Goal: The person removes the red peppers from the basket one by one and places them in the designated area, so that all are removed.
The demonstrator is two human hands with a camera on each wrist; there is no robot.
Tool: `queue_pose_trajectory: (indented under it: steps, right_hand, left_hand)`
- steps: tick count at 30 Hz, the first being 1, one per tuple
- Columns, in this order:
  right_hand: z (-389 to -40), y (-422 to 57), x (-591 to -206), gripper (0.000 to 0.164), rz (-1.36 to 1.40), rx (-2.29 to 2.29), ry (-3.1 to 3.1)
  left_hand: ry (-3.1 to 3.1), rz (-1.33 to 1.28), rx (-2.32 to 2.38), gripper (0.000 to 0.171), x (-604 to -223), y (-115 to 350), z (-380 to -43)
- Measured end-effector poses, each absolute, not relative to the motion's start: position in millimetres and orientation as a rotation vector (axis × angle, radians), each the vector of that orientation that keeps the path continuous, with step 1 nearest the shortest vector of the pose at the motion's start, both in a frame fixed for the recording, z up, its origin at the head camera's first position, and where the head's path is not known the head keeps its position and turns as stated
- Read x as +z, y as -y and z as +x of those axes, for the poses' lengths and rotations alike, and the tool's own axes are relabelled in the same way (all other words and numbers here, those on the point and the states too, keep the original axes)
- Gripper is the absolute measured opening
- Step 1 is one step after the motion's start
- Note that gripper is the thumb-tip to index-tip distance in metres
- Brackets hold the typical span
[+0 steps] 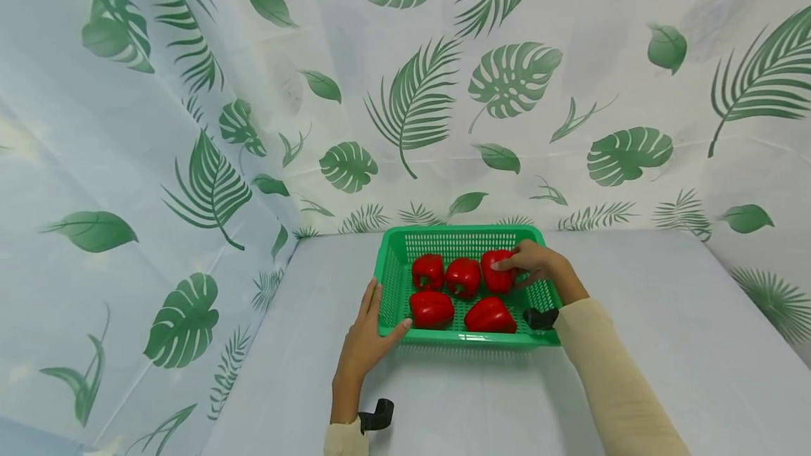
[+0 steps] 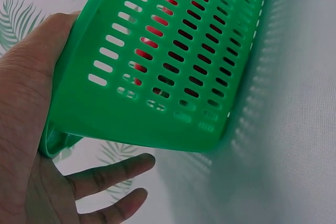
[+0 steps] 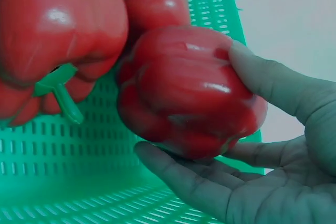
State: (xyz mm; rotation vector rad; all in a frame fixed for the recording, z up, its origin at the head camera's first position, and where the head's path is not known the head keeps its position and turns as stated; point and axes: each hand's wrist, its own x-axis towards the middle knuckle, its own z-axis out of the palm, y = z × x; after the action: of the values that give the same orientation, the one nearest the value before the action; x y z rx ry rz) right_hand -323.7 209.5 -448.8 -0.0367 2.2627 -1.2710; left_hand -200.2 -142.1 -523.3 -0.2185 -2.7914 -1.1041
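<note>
A green plastic basket (image 1: pixel 488 336) with slotted walls holds several red bell peppers. My right hand (image 1: pixel 538 261) grips the back-right bell pepper (image 1: pixel 497 271); in the right wrist view the thumb lies on one side of this pepper (image 3: pixel 189 87) and the fingers curve under the other. At the basket's front-left corner, my left hand (image 1: pixel 367 336) touches the rim with thumb and fingers spread. Seen from the left wrist, the thumb side lies along the basket wall (image 2: pixel 131 124), and two fingers stretch out straight below it.
Beside the held one sit a middle pepper (image 1: pixel 463 277) and a left pepper (image 1: pixel 428 272). Two more, a front-left pepper (image 1: pixel 431 309) and a front-right pepper (image 1: pixel 490 315), lie on their sides. The white table (image 1: pixel 304 371) meets a leaf-print curtain (image 1: pixel 431 90) behind the basket.
</note>
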Motion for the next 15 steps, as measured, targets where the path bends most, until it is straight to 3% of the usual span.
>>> queue_pose_trajectory:
  steps: [8,15]
  right_hand:
    - [-322.9,-213.5,-445.1,0.066,-0.064,-1.281,-2.259]
    - [-324.1,-220.5,-444.6,0.082,-0.106,-1.371,-2.184]
  left_hand:
    - [2.784,-0.231,-1.120,0.094,-523.9,142.2,-199.2]
    - [2.785,-0.225,-1.127,0.095,-523.1,142.7,-200.5]
